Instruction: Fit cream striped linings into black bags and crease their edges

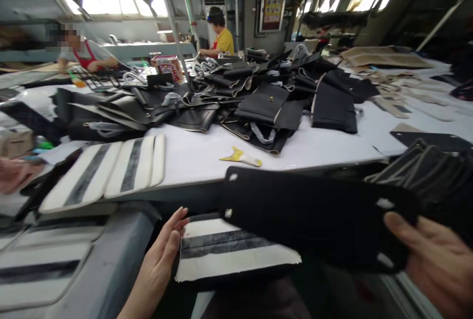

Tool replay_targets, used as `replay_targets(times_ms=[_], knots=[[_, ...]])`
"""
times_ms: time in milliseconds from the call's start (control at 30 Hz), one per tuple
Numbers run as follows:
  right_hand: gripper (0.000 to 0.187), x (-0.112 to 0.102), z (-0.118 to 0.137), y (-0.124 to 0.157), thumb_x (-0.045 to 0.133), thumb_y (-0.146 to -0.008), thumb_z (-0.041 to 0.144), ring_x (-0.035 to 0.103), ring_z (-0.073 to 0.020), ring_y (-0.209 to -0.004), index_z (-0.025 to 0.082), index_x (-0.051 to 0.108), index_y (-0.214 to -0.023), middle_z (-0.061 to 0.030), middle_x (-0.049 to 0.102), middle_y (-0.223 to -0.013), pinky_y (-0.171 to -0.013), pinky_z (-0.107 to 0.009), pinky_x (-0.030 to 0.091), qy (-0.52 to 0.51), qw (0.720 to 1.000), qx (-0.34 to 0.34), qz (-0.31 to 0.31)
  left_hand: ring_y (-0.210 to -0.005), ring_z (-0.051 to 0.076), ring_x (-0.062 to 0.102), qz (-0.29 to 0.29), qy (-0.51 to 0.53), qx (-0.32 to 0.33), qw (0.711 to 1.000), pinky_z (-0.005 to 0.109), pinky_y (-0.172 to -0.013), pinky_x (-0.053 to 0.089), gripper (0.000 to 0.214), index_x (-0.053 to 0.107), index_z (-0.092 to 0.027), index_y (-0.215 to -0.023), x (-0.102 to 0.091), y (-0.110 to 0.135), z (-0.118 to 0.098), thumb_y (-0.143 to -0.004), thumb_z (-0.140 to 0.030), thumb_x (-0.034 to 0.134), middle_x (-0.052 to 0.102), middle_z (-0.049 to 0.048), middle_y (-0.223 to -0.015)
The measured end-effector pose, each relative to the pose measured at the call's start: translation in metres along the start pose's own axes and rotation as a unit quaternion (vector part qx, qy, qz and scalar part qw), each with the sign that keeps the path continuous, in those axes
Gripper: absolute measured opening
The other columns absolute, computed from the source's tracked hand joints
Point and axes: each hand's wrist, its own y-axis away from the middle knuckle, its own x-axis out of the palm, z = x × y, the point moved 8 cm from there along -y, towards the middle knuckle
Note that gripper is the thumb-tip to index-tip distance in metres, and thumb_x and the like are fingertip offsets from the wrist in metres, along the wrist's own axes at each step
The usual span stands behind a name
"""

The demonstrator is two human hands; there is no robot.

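Note:
My right hand (438, 260) grips the right end of a flat black leather panel (314, 215) with small punched holes, held level above my lap. My left hand (160, 255) is open, fingers stretched out, its tips touching the left edge of a white piece with grey stripes (232, 252) that lies under the black panel. A stack of black panels with pale edges (428, 171) sits just behind my right hand.
Several white grey-striped pieces (107, 169) lie at the left on the white table (199, 154). A heap of black leather parts (258, 97) covers its middle, with a yellow scraper (241, 157) in front. Two people work at the far end.

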Motion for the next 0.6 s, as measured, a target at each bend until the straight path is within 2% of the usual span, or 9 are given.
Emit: replay_targets(times_ms=[33, 100, 167, 200, 267, 367, 500, 600], knots=[[0.047, 0.031, -0.014, 0.010, 0.074, -0.071, 0.059, 0.071, -0.0320, -0.092, 0.028, 0.072, -0.106, -0.0112, 0.074, -0.103, -0.077, -0.044, 0.062, -0.011, 0.998, 0.042, 0.051, -0.124, 0.034, 0.055, 0.011, 0.081, -0.053, 0.995, 0.050, -0.106, 0.044, 0.071, 0.051, -0.024, -0.139, 0.000, 0.006, 0.003, -0.085, -0.071, 0.046, 0.055, 0.0106, -0.140], [0.052, 0.088, -0.043, 0.034, 0.073, -0.075, 0.056, 0.070, -0.0330, -0.095, 0.025, 0.070, -0.116, -0.0113, 0.073, -0.106, -0.079, -0.045, 0.061, -0.064, 0.970, 0.157, 0.173, -0.113, 0.035, 0.062, 0.037, 0.206, -0.145, 0.967, 0.047, -0.093, 0.054, 0.072, 0.057, -0.021, -0.133, 0.002, 0.021, 0.011, -0.081, -0.071, 0.054, 0.063, 0.0131, -0.129], [0.054, 0.126, -0.063, 0.052, 0.072, -0.078, 0.053, 0.070, -0.0324, -0.098, 0.025, 0.066, -0.123, -0.0112, 0.072, -0.109, -0.081, -0.044, 0.060, -0.116, 0.933, 0.232, 0.249, -0.106, 0.034, 0.066, 0.053, 0.258, -0.214, 0.941, 0.043, -0.085, 0.058, 0.063, 0.062, -0.021, -0.127, 0.003, 0.034, 0.021, -0.078, -0.060, 0.068, 0.070, 0.0119, -0.117], [0.052, 0.137, -0.071, 0.056, 0.072, -0.080, 0.052, 0.070, -0.0316, -0.099, 0.025, 0.066, -0.125, -0.0108, 0.072, -0.110, -0.081, -0.043, 0.060, -0.138, 0.920, 0.253, 0.266, -0.103, 0.032, 0.067, 0.051, 0.268, -0.236, 0.933, 0.041, -0.083, 0.058, 0.057, 0.064, -0.021, -0.124, 0.003, 0.039, 0.026, -0.077, -0.052, 0.073, 0.072, 0.0103, -0.112], [0.048, 0.148, -0.085, 0.056, 0.071, -0.081, 0.048, 0.070, -0.0299, -0.099, 0.027, 0.065, -0.124, -0.0094, 0.072, -0.110, -0.083, -0.041, 0.059, -0.166, 0.906, 0.275, 0.274, -0.099, 0.028, 0.068, 0.043, 0.273, -0.255, 0.927, 0.036, -0.082, 0.057, 0.045, 0.067, -0.021, -0.118, 0.001, 0.040, 0.035, -0.079, -0.043, 0.075, 0.073, 0.0073, -0.106], [0.049, 0.148, -0.099, 0.040, 0.077, -0.076, 0.044, 0.070, -0.0298, -0.096, 0.027, 0.067, -0.121, -0.0077, 0.073, -0.109, -0.083, -0.041, 0.059, -0.162, 0.918, 0.271, 0.239, -0.097, 0.022, 0.068, 0.055, 0.256, -0.231, 0.937, 0.031, -0.086, 0.054, 0.033, 0.071, -0.019, -0.109, 0.001, 0.028, 0.040, -0.086, -0.043, 0.067, 0.073, 0.0055, -0.103], [0.071, 0.141, -0.103, 0.013, 0.085, -0.065, 0.044, 0.071, -0.0308, -0.088, 0.026, 0.059, -0.128, -0.0073, 0.074, -0.102, -0.072, -0.037, 0.061, -0.094, 0.952, 0.235, 0.171, -0.087, 0.020, 0.066, 0.088, 0.182, -0.193, 0.960, 0.027, -0.076, 0.052, 0.034, 0.072, -0.017, -0.106, 0.004, 0.004, 0.035, -0.088, -0.045, 0.064, 0.073, 0.0056, -0.098], [0.087, 0.144, -0.098, -0.002, 0.085, -0.063, 0.050, 0.072, -0.0285, -0.081, 0.025, 0.048, -0.138, -0.0054, 0.075, -0.090, -0.065, -0.033, 0.060, -0.043, 0.965, 0.204, 0.159, -0.089, 0.021, 0.066, 0.077, 0.109, -0.155, 0.979, 0.027, -0.077, 0.051, 0.039, 0.071, -0.017, -0.110, -0.001, -0.014, 0.034, -0.085, -0.047, 0.067, 0.073, 0.0055, -0.095]])
